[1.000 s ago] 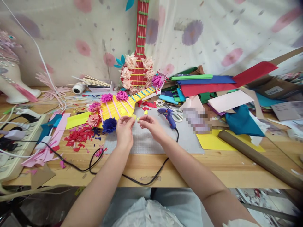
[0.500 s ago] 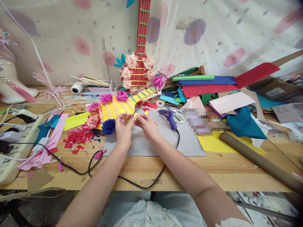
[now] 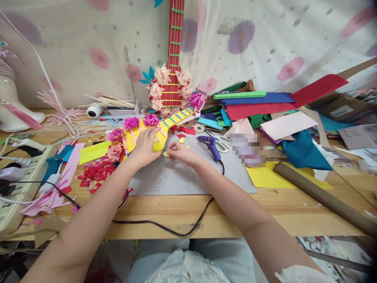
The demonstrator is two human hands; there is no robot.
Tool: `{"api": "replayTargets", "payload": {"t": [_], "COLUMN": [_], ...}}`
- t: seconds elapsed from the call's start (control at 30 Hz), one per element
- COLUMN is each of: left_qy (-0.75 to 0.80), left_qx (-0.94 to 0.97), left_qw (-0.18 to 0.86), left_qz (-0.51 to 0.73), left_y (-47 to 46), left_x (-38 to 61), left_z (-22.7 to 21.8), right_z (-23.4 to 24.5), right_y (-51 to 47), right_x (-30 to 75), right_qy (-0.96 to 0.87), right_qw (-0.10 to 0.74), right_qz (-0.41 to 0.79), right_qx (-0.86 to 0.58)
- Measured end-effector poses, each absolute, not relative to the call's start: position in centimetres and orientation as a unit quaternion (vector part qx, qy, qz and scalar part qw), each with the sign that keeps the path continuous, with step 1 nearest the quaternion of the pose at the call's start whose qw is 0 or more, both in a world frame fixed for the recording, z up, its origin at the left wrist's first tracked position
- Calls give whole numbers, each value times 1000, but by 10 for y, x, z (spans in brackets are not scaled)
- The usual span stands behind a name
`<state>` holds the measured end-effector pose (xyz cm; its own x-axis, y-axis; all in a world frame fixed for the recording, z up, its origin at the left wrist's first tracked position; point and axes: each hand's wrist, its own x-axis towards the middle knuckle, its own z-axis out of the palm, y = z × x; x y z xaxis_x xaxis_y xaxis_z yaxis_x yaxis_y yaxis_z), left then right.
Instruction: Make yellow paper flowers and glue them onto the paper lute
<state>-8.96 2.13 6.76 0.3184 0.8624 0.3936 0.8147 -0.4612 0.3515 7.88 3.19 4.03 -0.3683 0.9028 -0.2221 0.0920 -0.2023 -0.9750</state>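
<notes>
My left hand (image 3: 144, 147) lies over the body of a yellow paper guitar (image 3: 160, 144), its fingers stretched out; whether it presses on the guitar I cannot tell. Pink and magenta paper flowers (image 3: 131, 122) edge the guitar, and pale pink strips cross it. Just right of the guitar body, my right hand (image 3: 182, 153) is closed in a pinch on a small yellow paper piece (image 3: 166, 154). Another yellow scrap (image 3: 182, 140) lies beyond that hand on the grey cutting mat (image 3: 176, 182).
A blue glue gun (image 3: 210, 146) rests on the mat, its black cord looping toward the table's front edge. Scissors (image 3: 223, 144) lie beside it. Behind stands a red guitar (image 3: 171, 92) with peach flowers. Coloured paper (image 3: 259, 100) is heaped right; red scraps (image 3: 96, 173) and a power strip (image 3: 26, 188) are left.
My left hand has parted from the right and moved left onto the guitar, covering the dark blue flower. The right hand stays close to its place with the yellow piece.
</notes>
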Motion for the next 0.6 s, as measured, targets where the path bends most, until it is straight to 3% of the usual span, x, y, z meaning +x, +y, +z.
{"api": "replayTargets", "payload": {"t": [0.6], "left_qy": [521], "left_qx": [792], "left_qw": [89], "left_qz": [304], "left_y": [29], "left_x": [-99], "left_z": [71], "right_z": [42], "right_y": [44], "right_x": [59], "right_qy": [-550], "right_qw": [320], "right_qz": [606], "right_qx": [-477]}}
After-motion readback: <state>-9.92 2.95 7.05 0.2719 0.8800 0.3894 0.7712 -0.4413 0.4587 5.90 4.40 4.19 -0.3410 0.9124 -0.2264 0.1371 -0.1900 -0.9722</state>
